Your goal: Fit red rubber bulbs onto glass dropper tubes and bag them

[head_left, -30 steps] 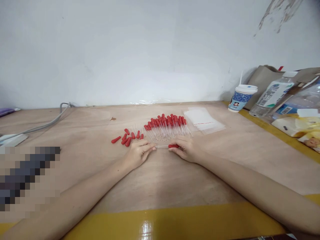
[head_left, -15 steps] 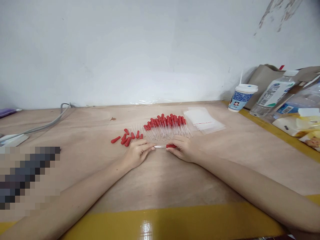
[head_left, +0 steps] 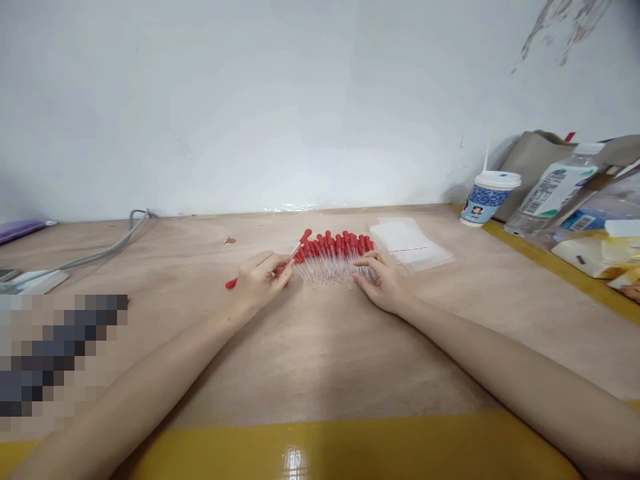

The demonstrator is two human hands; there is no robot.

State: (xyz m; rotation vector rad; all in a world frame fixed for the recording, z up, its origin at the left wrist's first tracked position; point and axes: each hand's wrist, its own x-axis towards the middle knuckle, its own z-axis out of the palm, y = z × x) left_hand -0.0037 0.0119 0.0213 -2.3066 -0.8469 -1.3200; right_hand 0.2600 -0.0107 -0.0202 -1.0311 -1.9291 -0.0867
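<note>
On the wooden table (head_left: 320, 360) lies a row of glass droppers with red rubber bulbs (head_left: 335, 257). My left hand (head_left: 260, 279) is closed in a pinch on one dropper (head_left: 299, 245), whose red bulb points up and to the right above the row's left end. Loose red bulbs lie under and beside that hand; one (head_left: 231, 284) sticks out at its left. My right hand (head_left: 381, 281) rests on the table at the row's right end with its fingers loosely spread, touching the tube tips and holding nothing.
Clear plastic bags (head_left: 409, 243) lie right of the droppers. A lidded cup with a straw (head_left: 487, 198), a water bottle (head_left: 550, 190) and tissue packs (head_left: 595, 257) stand at the right. A grey cable (head_left: 105, 248) runs at the left. Yellow tape (head_left: 320, 450) edges the table front.
Both hands held one dropper between them. My right hand has let go and moved up to the row's right end; my left hand has carried the dropper up and left.
</note>
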